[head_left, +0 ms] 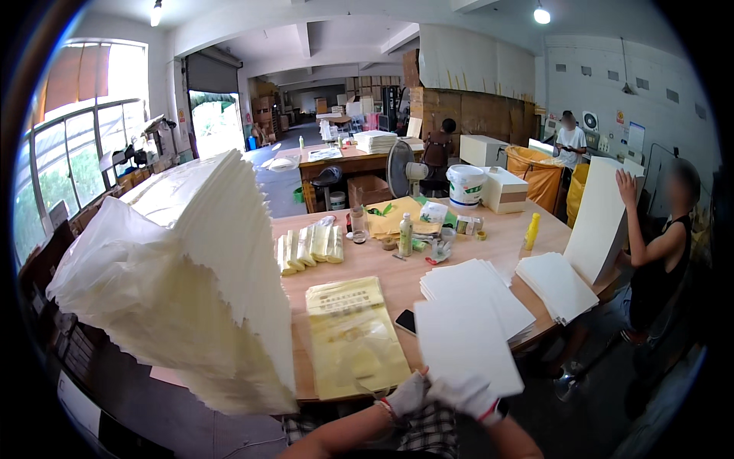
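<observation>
holding a white sheet of card (466, 344) by its near edge, both gloved hands sit at about 6 o'clock in the view: the left hand (407, 395) pinches the sheet's lower left corner, fingers closed on it, and the right hand (468, 396) clamps the lower edge just beside it, thumb on top. the sheet tilts away from the person over the near edge of the wooden table (397, 279), its far end overlapping a fanned stack of white sheets (470, 287) toward 1 o'clock from the hands. at 11 o'clock from the hands lies a yellow plastic bag (353, 336), flat on the table and just beside the left hand. a dark phone (406, 321) rests between the bag and the held sheet. a tall leaning pile of white paper bags (195, 268) fills the 9 o'clock side. farther off, at 12 o'clock, a row of small yellow-white packets (310, 246) lies on the table, with a small bottle (405, 236) and a white bucket (466, 184) beyond. at 2 o'clock a second stack of white sheets (556, 284) lies near the table's right end, where another person's hand (627, 186) holds a large white board (600, 222) upright.
</observation>
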Demonstrator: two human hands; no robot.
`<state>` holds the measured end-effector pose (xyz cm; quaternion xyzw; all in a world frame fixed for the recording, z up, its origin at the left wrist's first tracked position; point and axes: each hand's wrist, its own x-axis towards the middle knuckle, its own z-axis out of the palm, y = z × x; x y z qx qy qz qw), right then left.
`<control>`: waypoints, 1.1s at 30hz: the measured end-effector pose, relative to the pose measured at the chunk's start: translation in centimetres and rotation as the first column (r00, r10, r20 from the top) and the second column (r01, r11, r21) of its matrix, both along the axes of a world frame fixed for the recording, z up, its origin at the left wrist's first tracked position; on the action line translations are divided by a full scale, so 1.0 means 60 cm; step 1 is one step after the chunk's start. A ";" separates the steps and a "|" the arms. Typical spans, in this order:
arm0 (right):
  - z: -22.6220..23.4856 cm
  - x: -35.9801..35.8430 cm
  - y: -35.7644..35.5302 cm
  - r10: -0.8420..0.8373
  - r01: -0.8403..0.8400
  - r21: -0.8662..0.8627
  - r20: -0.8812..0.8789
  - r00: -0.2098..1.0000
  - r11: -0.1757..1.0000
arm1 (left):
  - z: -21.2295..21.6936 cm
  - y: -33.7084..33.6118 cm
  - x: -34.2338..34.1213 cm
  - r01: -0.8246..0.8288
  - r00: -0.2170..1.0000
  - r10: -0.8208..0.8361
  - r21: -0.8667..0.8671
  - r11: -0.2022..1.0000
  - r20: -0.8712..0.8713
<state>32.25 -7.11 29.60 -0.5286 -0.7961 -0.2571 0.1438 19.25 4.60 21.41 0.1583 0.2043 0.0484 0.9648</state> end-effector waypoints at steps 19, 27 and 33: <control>-0.153 -0.120 -0.016 -0.055 0.099 -0.083 -0.964 -0.262 0.992 | 0.108 -0.074 -0.142 0.337 0.922 0.335 0.822 -0.459 -0.192; -0.102 -0.096 -0.030 -0.272 0.035 -0.315 -0.752 0.600 0.948 | 0.112 0.176 -0.197 0.442 0.608 0.678 0.886 0.141 -0.412; -0.347 -0.020 0.080 -0.645 0.158 -0.752 -0.415 0.642 0.640 | 0.048 -0.036 -0.090 0.061 0.957 0.256 0.766 -0.640 0.138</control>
